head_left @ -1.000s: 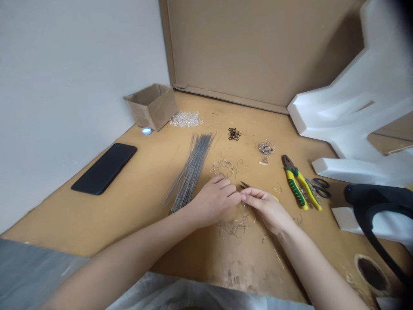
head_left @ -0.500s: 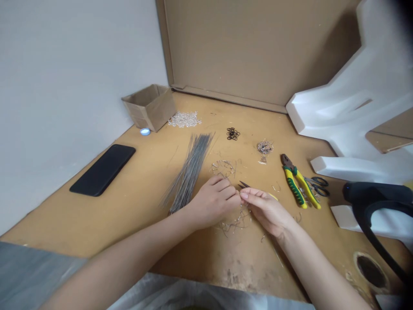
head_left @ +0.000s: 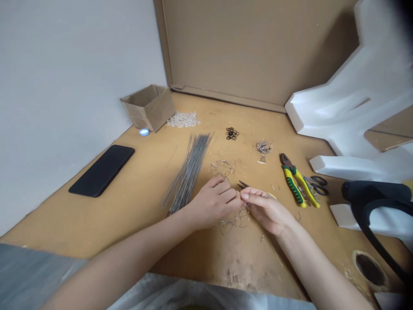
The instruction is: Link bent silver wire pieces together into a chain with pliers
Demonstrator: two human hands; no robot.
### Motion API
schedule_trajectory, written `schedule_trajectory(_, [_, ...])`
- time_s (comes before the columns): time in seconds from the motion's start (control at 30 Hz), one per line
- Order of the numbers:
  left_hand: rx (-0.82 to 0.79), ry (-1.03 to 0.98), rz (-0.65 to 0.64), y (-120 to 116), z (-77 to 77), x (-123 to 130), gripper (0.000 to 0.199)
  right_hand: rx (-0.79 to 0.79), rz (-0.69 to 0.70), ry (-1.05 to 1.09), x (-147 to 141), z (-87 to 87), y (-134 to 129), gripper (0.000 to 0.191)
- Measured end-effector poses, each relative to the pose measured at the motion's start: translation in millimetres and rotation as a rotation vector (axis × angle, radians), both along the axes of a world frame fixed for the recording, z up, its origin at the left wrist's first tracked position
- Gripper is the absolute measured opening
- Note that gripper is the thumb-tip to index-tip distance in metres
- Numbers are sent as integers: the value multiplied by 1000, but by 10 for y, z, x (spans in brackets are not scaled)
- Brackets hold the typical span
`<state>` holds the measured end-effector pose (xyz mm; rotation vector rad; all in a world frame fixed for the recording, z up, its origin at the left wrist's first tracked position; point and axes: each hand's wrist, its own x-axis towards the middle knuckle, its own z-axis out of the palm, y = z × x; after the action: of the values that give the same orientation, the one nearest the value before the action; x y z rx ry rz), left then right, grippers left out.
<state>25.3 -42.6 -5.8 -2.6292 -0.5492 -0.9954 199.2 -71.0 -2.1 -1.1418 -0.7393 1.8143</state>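
Note:
My left hand [head_left: 215,201] is closed, its fingers curled and its tips meeting those of my right hand. My right hand [head_left: 267,212] pinches with thumb and forefinger at the same spot; the small thing between the fingertips is too hidden to name. Dark pointed plier tips [head_left: 243,184] and a bit of yellow handle [head_left: 272,195] show behind my right hand; whether it holds them or they lie on the table, I cannot tell. Loose bent wires [head_left: 235,218] lie beneath the hands, and curled wire pieces [head_left: 222,167] lie just beyond. A bundle of straight grey wires [head_left: 193,165] rests left of them.
Yellow-green pliers [head_left: 295,181] and scissors [head_left: 318,185] lie right. Farther back are a coiled wire pile [head_left: 264,147], black rings [head_left: 232,133], clear small pieces [head_left: 183,119] and a cardboard box [head_left: 150,112]. A black phone [head_left: 102,171] lies left; white foam [head_left: 342,116] stands right.
The view has shifted very slightly. Both hands keep the same place and pinch, fingertips together.

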Motion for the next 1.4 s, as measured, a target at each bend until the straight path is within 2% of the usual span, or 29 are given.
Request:
schedule_trajectory(0.5, [-58,-92,55,31,-9,-2,16,43,-1,-106,-6,-26,-24,15])
schedule_trajectory(0.6, [-82,-111,72,44,24,-15,19,120,18,-243,-9,-41,-23,18])
schedule_trajectory(0.7, [-118,-106,67,49,34,-23,18,265,28,-446,-8,-50,-13,22])
schedule_trajectory(0.83, [-142,-96,76,60,17,-29,14,502,80,-778,-3,-122,2,16])
schedule_trajectory(0.9, [-153,-82,73,69,7,-31,15,549,119,-865,-2,-170,3,14])
schedule_trajectory(1.13, [-207,-37,90,91,-38,-34,16,603,160,-961,-9,-221,-4,11])
schedule_trajectory(1.4, [-278,-14,112,116,-59,-45,19,525,121,-935,-26,-206,-25,7])
